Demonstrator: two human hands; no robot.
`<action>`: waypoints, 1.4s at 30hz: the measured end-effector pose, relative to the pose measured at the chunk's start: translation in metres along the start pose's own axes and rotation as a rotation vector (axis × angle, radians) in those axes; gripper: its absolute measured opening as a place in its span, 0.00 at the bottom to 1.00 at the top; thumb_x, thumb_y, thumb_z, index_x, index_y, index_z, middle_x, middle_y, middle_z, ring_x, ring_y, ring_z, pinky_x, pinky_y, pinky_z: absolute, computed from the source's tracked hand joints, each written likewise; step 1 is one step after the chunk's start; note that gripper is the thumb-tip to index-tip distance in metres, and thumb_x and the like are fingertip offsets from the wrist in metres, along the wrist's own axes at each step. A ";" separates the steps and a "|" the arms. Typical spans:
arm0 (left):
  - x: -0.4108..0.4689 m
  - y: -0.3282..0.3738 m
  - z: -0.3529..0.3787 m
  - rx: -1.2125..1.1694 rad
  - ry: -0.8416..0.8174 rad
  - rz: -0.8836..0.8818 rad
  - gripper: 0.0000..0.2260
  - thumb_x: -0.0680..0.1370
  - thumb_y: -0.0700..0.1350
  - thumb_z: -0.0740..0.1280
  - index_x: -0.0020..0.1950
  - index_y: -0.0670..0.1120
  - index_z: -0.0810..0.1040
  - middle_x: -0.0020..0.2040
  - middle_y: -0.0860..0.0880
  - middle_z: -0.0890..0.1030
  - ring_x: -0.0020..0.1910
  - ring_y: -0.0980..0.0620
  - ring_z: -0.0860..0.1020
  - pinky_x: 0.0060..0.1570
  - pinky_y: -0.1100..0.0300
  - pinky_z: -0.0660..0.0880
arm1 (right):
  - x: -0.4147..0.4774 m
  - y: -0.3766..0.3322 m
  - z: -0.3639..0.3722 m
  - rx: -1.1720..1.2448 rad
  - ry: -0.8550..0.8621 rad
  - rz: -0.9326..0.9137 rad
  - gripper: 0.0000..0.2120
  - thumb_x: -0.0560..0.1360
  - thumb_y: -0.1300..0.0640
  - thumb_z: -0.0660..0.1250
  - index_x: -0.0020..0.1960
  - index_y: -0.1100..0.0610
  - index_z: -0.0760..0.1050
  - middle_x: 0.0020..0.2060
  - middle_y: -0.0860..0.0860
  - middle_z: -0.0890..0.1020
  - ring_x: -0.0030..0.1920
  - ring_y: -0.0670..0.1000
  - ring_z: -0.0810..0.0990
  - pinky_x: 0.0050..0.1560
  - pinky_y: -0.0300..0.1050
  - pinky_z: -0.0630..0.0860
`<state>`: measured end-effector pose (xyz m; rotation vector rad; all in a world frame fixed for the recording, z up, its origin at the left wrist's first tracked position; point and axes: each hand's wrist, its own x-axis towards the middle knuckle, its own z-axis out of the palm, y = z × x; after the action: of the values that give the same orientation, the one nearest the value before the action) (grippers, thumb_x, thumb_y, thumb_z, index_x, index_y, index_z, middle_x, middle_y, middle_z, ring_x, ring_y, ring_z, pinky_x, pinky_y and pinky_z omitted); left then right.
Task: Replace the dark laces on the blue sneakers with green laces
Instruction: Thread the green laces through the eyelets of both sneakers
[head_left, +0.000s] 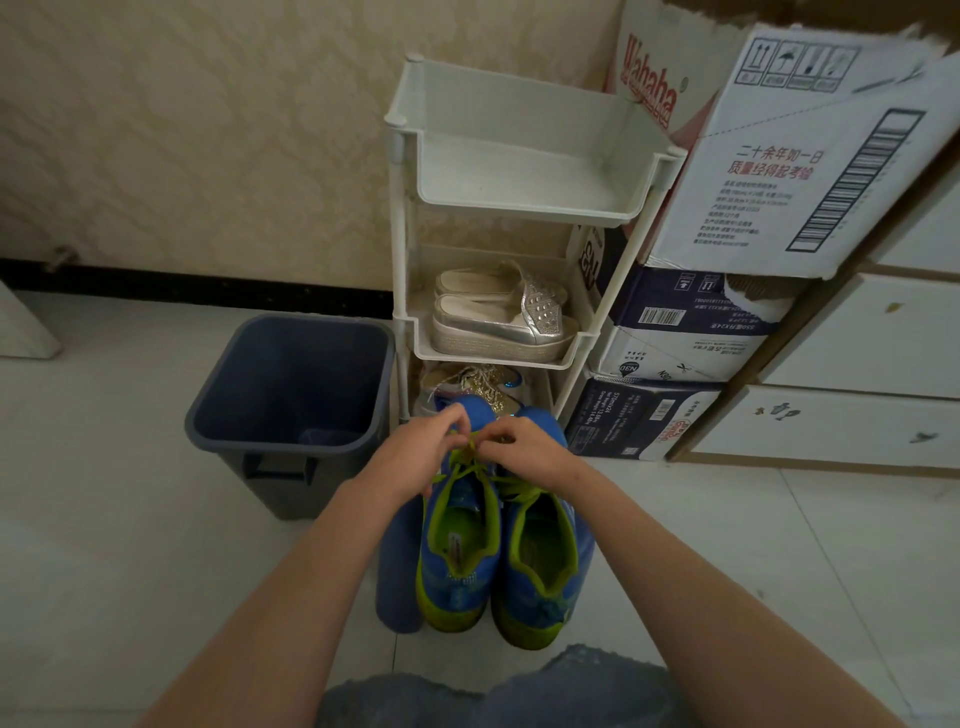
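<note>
The blue sneakers (545, 551) stand side by side on the floor, heels toward the person and toes toward the white shoe rack (402, 218) — which puts the eyelets straight under the hands. The left hand (415, 452) and right hand (524, 447) meet near the toe end of the nearer-left shoe, each pinching the green lace (467, 467) with curled fingers — probably to draw both ends even. No dark lace is visible. A grey bin (218, 410) stands just beside.

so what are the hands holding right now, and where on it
The left hand and right hand each pinch the green lace at the toe end of the left blue sneaker.
</note>
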<state>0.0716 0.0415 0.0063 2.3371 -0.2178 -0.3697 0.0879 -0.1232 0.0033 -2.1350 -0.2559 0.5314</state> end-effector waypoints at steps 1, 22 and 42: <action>0.000 -0.001 -0.001 0.009 0.006 0.005 0.03 0.81 0.45 0.59 0.48 0.49 0.70 0.39 0.45 0.78 0.20 0.57 0.70 0.23 0.63 0.68 | -0.001 -0.002 0.001 0.016 -0.019 0.023 0.08 0.76 0.58 0.67 0.48 0.61 0.82 0.37 0.52 0.79 0.36 0.43 0.73 0.38 0.34 0.70; -0.003 -0.008 0.000 -0.110 -0.101 -0.240 0.04 0.79 0.37 0.61 0.49 0.43 0.75 0.42 0.46 0.77 0.25 0.55 0.72 0.22 0.68 0.68 | 0.004 -0.020 0.006 0.515 0.041 0.082 0.06 0.76 0.53 0.67 0.41 0.49 0.81 0.36 0.43 0.79 0.39 0.43 0.72 0.32 0.32 0.67; 0.009 -0.008 0.008 -0.225 0.193 -0.411 0.08 0.82 0.39 0.57 0.57 0.35 0.66 0.51 0.37 0.79 0.43 0.40 0.81 0.32 0.51 0.77 | -0.004 0.012 -0.007 0.165 0.061 0.255 0.10 0.78 0.56 0.65 0.40 0.59 0.79 0.32 0.49 0.75 0.30 0.44 0.69 0.26 0.29 0.65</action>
<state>0.0781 0.0394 -0.0061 2.1657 0.3843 -0.3429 0.0877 -0.1368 -0.0017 -2.0289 0.0937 0.6107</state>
